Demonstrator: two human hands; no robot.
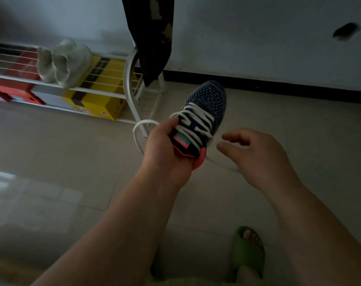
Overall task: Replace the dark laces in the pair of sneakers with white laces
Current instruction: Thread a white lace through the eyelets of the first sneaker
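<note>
The left hand (165, 149) grips the sneaker (204, 114) by its heel collar, toe up, probably to show the lacing. White lace (198, 120) crosses its eyelets, one end looping left of the sneaker. Right of it the right hand (256, 153) hovers loosely open, holding nothing.

— Sleeves on the arms?
— None; both forearms bare from the bottom edge up to the wrists. No watch, bracelet or ring showing on the left hand (165, 149) or the right hand (256, 153).
— Footwear?
— One green slide sandal (248, 252), thick and rounded, open at the toe, toes showing past its broad strap.
— Other clothing?
— A pale greenish strip of fabric (187, 281) along the bottom edge, too blurred to tell what garment.
</note>
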